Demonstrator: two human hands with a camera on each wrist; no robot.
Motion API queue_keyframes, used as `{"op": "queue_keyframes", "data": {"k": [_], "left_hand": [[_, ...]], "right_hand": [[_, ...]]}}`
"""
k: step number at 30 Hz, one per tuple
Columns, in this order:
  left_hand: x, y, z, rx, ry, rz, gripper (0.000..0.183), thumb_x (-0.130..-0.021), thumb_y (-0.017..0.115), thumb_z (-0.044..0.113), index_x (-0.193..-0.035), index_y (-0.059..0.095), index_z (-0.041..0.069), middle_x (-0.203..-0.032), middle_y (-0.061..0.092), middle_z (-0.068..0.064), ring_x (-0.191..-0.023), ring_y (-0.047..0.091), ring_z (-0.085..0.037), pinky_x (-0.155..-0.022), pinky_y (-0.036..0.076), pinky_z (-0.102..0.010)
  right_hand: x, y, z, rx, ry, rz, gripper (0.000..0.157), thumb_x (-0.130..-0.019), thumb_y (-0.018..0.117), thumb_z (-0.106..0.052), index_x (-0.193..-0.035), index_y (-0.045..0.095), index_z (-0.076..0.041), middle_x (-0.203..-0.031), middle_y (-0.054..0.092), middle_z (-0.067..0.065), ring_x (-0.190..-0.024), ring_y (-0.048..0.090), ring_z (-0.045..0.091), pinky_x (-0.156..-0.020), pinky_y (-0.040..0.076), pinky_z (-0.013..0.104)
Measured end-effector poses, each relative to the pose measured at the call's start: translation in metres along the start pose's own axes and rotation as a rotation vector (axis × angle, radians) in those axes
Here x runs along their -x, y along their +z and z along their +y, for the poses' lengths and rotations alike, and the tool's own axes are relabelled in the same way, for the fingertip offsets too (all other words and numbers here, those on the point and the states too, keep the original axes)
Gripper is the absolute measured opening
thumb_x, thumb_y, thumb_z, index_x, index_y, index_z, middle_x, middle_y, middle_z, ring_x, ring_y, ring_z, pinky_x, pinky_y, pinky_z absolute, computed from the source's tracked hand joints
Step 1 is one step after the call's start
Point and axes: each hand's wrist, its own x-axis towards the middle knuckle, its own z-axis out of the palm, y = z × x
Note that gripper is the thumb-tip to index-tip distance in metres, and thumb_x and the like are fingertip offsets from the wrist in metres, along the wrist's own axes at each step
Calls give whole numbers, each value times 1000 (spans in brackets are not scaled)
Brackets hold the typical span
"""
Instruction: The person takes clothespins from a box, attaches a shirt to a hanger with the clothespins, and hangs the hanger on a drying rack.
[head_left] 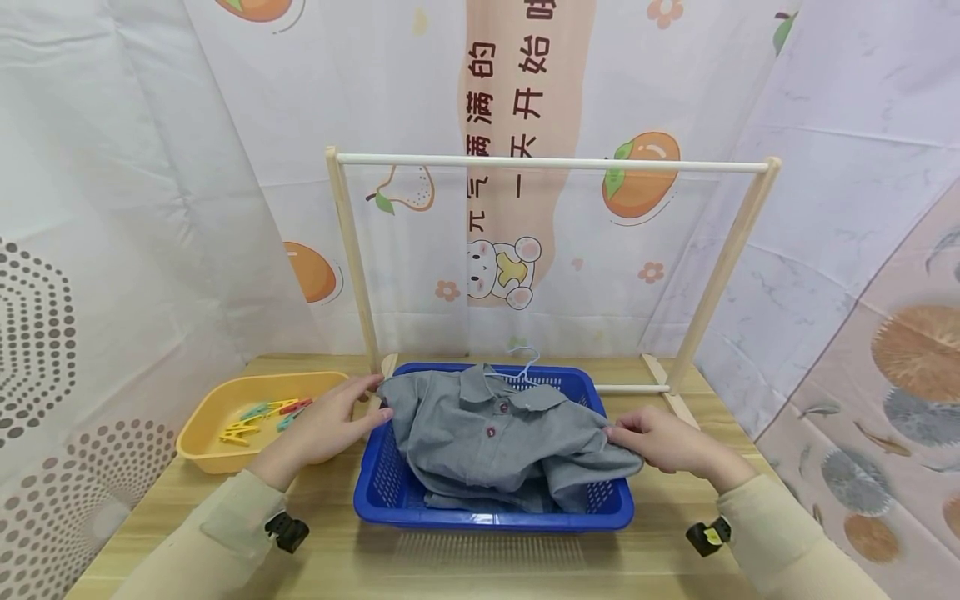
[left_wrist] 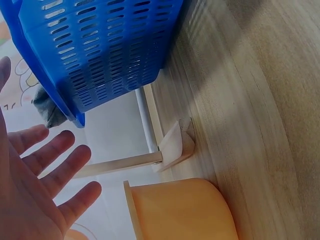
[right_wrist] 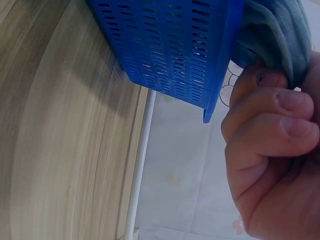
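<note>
A grey button-up shirt (head_left: 480, 433) lies spread over a blue plastic basket (head_left: 495, 521), its collar toward the back. From the neck of the shirt rises the hook of a light-blue hanger (head_left: 528, 360). My left hand (head_left: 330, 423) is at the shirt's left shoulder, fingers extended; in the left wrist view those fingers (left_wrist: 75, 167) are spread beside the basket wall. At the other side, my right hand (head_left: 663, 442) pinches the edge of the sleeve. The right wrist view shows curled fingers (right_wrist: 270, 127) with the cloth (right_wrist: 280, 35) between them and the thumb hidden.
A yellow tub (head_left: 206, 417) holding several coloured clothespins (head_left: 240, 432) stands on the wooden table (head_left: 337, 550), left of the basket. Behind the basket is a wooden rack with a white top rail (head_left: 551, 162). Printed curtains (head_left: 420, 308) enclose the back and sides.
</note>
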Motion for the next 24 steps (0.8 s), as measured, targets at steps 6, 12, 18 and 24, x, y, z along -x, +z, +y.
{"op": "queue_keyframes", "data": {"k": [6, 12, 18, 24], "left_hand": [[0, -1, 0, -16, 2, 13, 80, -97, 53, 67, -152, 47, 10, -142, 56, -12, -122, 58, -30, -94, 51, -57], [-1, -6, 5, 7, -3, 28, 80, -96, 55, 67, -150, 48, 9, -139, 59, -7, -120, 58, -27, -91, 53, -52], [-3, -8, 8, -1, 18, 41, 78, -96, 56, 65, -149, 49, 7, -137, 60, -8, -118, 60, -28, -89, 54, -50], [-4, -10, 9, -18, 18, 41, 77, -97, 57, 63, -148, 51, 7, -136, 61, -8, -117, 61, -29, -88, 54, -51]], "right_hand": [[-3, 0, -1, -60, 62, 16, 44, -107, 49, -47, -89, 70, -13, -51, 33, -7, -37, 26, 7, -36, 26, 22], [-3, 0, -2, -65, 49, -7, 41, -107, 50, -44, -88, 70, -13, -52, 31, -7, -37, 24, 6, -36, 25, 21], [-1, 0, -7, -76, 35, -3, 42, -107, 53, -40, -80, 62, -9, -52, 33, -7, -37, 26, 5, -37, 25, 21], [0, 1, -10, -51, -16, 29, 41, -107, 55, -35, -76, 56, -7, -53, 37, -7, -39, 30, 4, -39, 26, 20]]}}
